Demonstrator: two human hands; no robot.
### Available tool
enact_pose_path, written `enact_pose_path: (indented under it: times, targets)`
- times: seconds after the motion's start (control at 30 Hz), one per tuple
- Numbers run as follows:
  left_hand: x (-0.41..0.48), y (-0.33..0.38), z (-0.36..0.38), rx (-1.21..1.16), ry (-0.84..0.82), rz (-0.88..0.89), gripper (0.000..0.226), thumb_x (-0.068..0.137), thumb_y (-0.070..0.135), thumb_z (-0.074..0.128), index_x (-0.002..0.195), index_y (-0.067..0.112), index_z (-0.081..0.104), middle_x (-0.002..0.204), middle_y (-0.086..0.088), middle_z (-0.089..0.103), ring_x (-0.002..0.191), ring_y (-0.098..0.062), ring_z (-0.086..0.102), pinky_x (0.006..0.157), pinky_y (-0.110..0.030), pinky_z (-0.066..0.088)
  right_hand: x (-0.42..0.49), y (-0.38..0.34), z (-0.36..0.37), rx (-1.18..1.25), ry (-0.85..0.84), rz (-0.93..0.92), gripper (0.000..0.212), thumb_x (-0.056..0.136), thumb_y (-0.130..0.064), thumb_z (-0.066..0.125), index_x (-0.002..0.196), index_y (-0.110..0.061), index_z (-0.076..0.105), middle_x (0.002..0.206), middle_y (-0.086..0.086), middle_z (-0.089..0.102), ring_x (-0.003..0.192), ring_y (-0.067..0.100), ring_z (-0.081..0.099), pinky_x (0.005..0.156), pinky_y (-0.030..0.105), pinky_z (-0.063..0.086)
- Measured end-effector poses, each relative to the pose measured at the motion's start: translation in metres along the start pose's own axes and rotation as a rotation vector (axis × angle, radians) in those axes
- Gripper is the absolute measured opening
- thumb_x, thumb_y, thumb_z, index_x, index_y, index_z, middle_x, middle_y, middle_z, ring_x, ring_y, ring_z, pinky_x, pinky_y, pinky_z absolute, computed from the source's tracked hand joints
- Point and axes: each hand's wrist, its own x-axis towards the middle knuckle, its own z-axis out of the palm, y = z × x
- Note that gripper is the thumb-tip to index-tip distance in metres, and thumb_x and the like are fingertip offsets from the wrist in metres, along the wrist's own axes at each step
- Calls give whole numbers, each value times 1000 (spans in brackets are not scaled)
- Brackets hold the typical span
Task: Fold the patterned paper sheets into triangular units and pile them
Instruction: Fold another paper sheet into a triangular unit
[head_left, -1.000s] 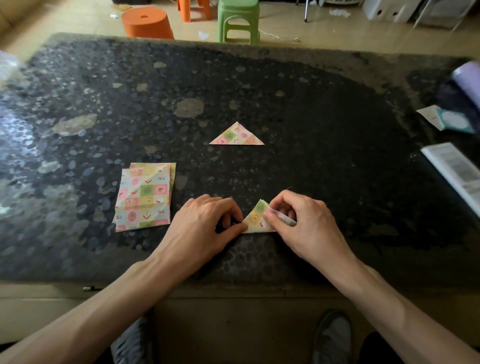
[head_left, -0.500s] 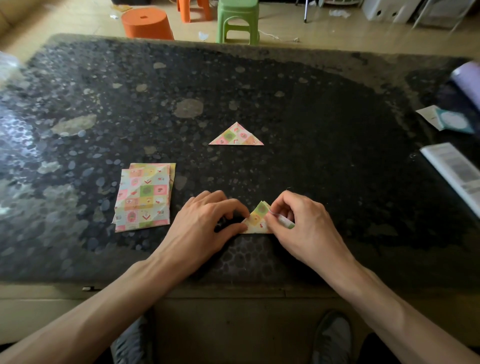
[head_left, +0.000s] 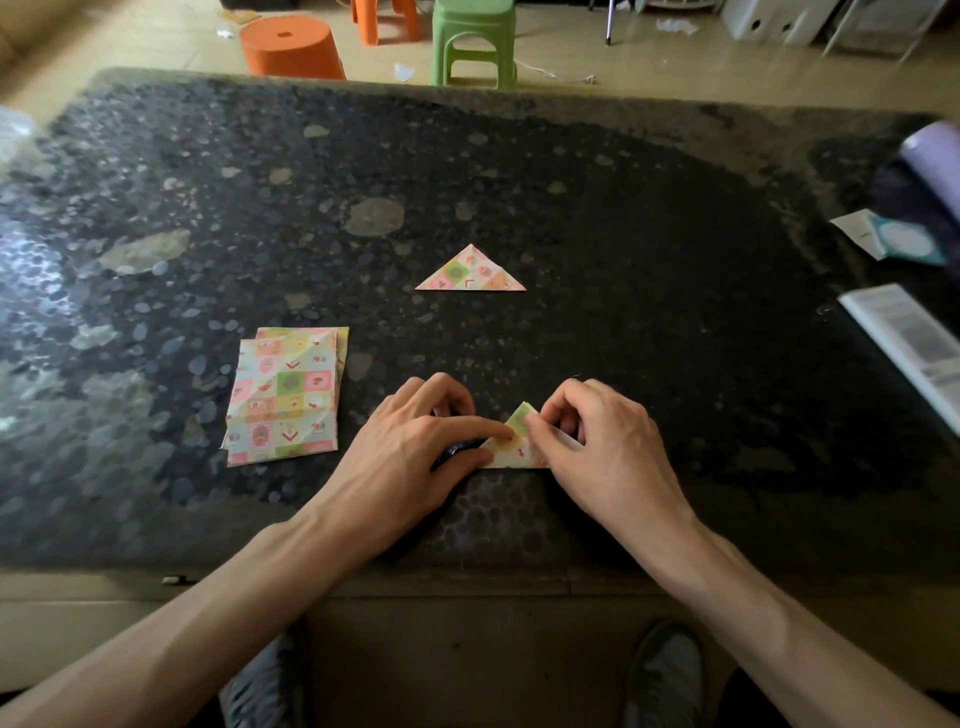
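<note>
Both hands work at the near edge of a dark speckled counter (head_left: 623, 218). Between them lies a partly folded patterned paper (head_left: 517, 441), a small triangle with its apex pointing away and its base toward the person. The left hand (head_left: 415, 447) lies flat on the counter with its index finger stretched across the triangle's left slope and its thumb at the lower left corner, so its grip presses the paper down rather than closing around it. The right hand (head_left: 597, 441) covers the triangle's right side, its grip pinching a flap of the paper between thumb and forefinger; the rest of that side is hidden under the fingers.

Farther away, at the middle of the counter, a finished triangular unit (head_left: 470, 271) lies flat, well apart from the hands. To the left of the left hand, a small stack of unfolded patterned sheets (head_left: 285, 397) lies slightly fanned. At the right edge lie a printed booklet (head_left: 904, 338) and a teal-and-white packet (head_left: 893, 239). Beyond the counter, on the floor, stand a green stool (head_left: 475, 41) and an orange stool (head_left: 291, 47).
</note>
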Motion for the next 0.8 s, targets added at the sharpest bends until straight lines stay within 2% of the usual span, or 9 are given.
enact_pose_path:
  times: [0.33, 0.57, 0.8]
  targets:
    - [0, -1, 1, -1, -3, -7, 31, 96, 47, 59, 126, 45, 69, 113, 15, 49, 99, -8, 48, 85, -35, 52, 1, 1, -4, 50, -20, 38, 20, 92, -34, 76, 79, -30, 61, 87, -13, 53, 72, 2, 52, 56, 12, 35]
    - [-1, 2, 1, 9, -5, -19, 34, 97, 58, 54, 125, 47, 68, 114, 18, 46, 100, -5, 46, 87, -30, 49, -1, 3, -8, 67, -44, 27, 15, 91, -35, 77, 92, -32, 62, 94, -15, 52, 76, 2, 54, 60, 12, 39]
    - [0, 2, 5, 33, 6, -36, 36, 97, 57, 53, 130, 48, 65, 115, 16, 47, 99, -5, 44, 87, -33, 49, 1, 5, -10, 107, -76, 35, 13, 92, -32, 77, 98, -33, 65, 96, -16, 52, 80, 2, 55, 63, 11, 38]
